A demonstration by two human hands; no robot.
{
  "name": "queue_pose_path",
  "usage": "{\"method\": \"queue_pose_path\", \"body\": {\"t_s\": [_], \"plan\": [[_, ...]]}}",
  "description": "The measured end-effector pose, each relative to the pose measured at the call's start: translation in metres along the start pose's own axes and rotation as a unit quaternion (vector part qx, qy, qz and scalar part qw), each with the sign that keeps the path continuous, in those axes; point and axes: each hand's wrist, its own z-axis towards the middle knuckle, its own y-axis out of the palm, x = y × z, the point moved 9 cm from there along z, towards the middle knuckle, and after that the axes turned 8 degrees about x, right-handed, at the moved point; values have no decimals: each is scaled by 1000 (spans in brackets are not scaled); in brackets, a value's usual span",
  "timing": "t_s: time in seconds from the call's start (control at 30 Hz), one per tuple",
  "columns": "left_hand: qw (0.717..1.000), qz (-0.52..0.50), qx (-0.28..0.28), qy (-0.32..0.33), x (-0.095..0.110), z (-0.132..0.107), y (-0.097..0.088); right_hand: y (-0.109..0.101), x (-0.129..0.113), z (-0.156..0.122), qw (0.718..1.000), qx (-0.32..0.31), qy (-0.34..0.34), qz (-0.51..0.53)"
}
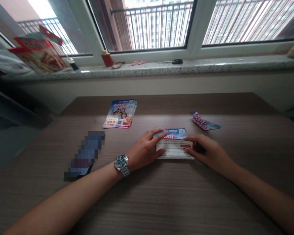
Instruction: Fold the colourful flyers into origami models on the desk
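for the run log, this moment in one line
left hand: on flyer | right hand: on flyer | flyer: flat on table | leaflets: behind, untouched

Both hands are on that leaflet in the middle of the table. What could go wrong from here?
1. The left hand and right hand press only the side edges of the leaflet. On the smooth table it may slide and crease crookedly.
2. The left forearm lies close to the blurred-out flat item. A sideways sweep could nudge it.
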Motion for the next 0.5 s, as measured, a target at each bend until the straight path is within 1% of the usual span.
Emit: {"method": "queue_pose_path", "body": {"t_s": [0.13, 0.23, 0.37, 0.5], "plan": [[999, 26, -33, 15, -2, -3, 8, 4, 0, 0, 999, -4, -31, 3], [997, 41, -57, 19, -2, -5, 13, 4, 0, 0, 999, 3, -37, 9], [997, 52, -62, 17, -2, -5, 13, 2, 0, 1, 999, 3, -32, 16], [996, 61, -62, 26, 1, -6, 14, -2, 3, 2, 999, 7, -10, 35]]}}
